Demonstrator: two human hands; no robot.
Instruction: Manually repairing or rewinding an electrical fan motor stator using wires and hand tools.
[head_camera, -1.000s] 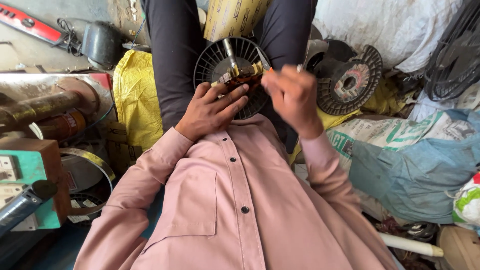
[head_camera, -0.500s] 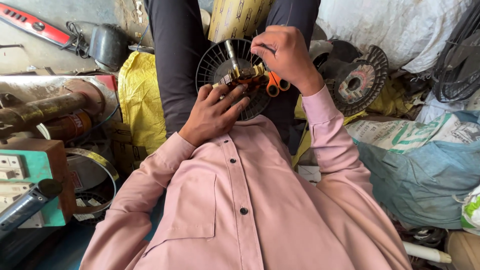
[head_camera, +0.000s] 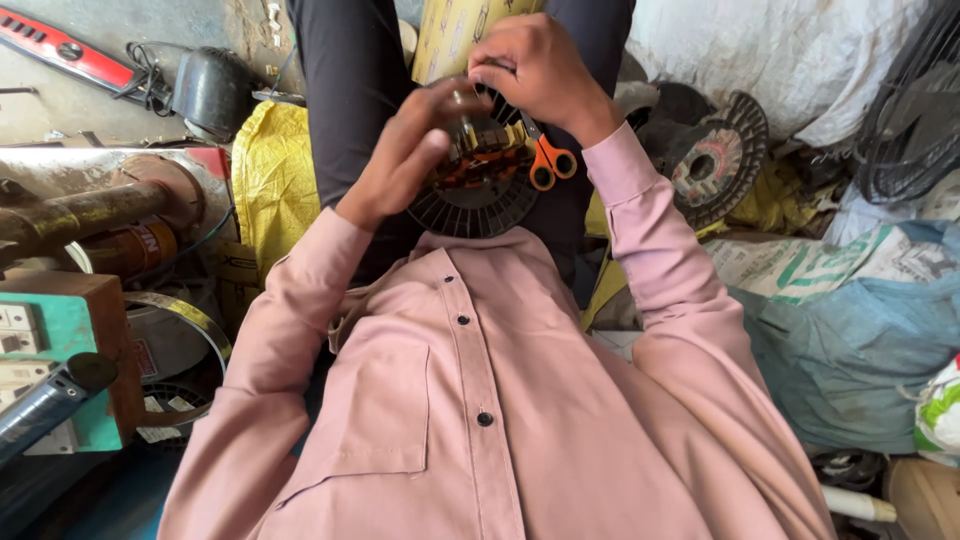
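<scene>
My left hand (head_camera: 405, 150) gripped the motor stator (head_camera: 480, 180); my right hand (head_camera: 535, 70) pinched orange scissors (head_camera: 545, 160), half hiding it; yellow sack (head_camera: 275, 180) beside

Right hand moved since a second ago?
Yes. The right hand went from the right rim of the black motor part up to its top, nearer the yellow sack.

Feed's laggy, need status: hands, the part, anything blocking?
Left hand grips black round motor part on lap. Right hand on its top, holding orange-handled scissors. Hands hide the windings; nothing else blocking.

Both hands (head_camera: 480, 110) raised, fingers curled
</scene>
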